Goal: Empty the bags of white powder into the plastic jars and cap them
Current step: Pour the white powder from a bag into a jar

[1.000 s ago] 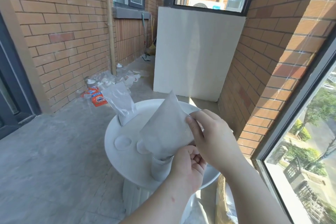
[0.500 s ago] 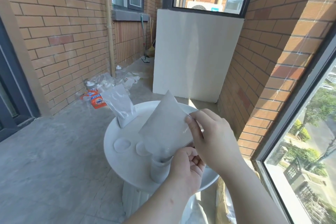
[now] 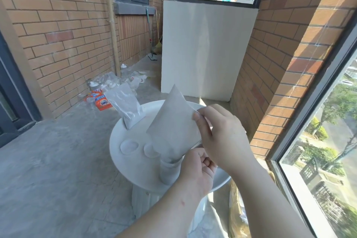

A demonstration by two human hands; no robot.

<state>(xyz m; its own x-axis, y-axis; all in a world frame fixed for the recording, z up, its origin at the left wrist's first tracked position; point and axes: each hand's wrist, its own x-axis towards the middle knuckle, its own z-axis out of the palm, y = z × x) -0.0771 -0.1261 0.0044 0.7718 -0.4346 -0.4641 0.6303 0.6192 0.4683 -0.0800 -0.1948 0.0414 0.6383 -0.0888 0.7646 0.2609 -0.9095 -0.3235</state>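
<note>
A bag of white powder (image 3: 173,125) is tipped corner-down into the mouth of a clear plastic jar (image 3: 169,170) on the round white table (image 3: 127,162). My right hand (image 3: 222,133) pinches the bag's upper right edge. My left hand (image 3: 197,172) is curled around the jar and the bag's lower corner at the jar's mouth. A second bag (image 3: 124,108) stands in another jar at the table's far left. Two clear lids (image 3: 129,146) (image 3: 150,149) lie flat on the table to the left of the jar.
An orange detergent pack (image 3: 102,102) and several plastic bottles and wrappers (image 3: 116,81) litter the concrete floor by the left brick wall. A white panel (image 3: 206,50) stands behind the table. A window (image 3: 328,141) runs along the right.
The bag has tilted slightly more to the left over the jar, and my view has dipped a little. Both hands keep their holds.
</note>
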